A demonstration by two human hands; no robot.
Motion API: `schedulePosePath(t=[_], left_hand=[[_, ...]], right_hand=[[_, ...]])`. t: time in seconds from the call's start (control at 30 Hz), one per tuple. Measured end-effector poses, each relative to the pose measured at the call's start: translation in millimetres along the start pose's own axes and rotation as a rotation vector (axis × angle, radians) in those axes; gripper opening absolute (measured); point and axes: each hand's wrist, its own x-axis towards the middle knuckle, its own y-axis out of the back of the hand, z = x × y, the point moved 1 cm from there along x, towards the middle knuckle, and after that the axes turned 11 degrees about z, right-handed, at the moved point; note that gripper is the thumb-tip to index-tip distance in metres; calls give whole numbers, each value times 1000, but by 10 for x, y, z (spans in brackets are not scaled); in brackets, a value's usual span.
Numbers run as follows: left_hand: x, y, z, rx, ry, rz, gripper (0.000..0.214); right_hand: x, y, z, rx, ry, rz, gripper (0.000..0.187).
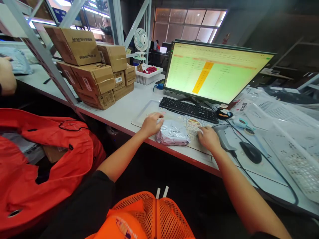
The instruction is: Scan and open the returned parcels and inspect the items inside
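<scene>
A white and pale pink plastic parcel [173, 133] lies on the patterned desk mat [146, 113], close to the desk's front edge. At its upper left corner is my left hand [151, 125], with fingers bent in and closed. A white bit shows by the fingertips; whether it belongs to the parcel I cannot tell. To the right of the parcel, apart from it, my right hand [209, 138] rests on the mat with fingers loosely bent and slightly apart. A small white patch shows at those fingertips too. Beside this hand lies a grey handheld scanner [225, 141] with a cable.
Behind the mat stand a black keyboard [189, 109] and a lit monitor [214, 71]. A black mouse [250, 152] and plastic bags [281, 113] are at right. Stacked cardboard boxes [93, 78] stand left, near a white basket [147, 76]. A red sack [82, 152] holds parcels.
</scene>
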Motion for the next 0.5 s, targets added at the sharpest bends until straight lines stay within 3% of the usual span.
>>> schedulePosePath(t=[0.07, 0.17, 0.3, 0.5], left_hand=[[76, -57, 165, 58, -199, -171, 26], [106, -193, 316, 227, -280, -365, 34], [50, -293, 357, 335, -314, -341, 26], [19, -343, 333, 198, -523, -374, 32]], right_hand=[[174, 31, -198, 180, 18, 50, 48], [403, -13, -567, 328, 107, 3, 46], [557, -212, -906, 416, 212, -105, 40], [650, -423, -965, 415, 166, -102, 36]])
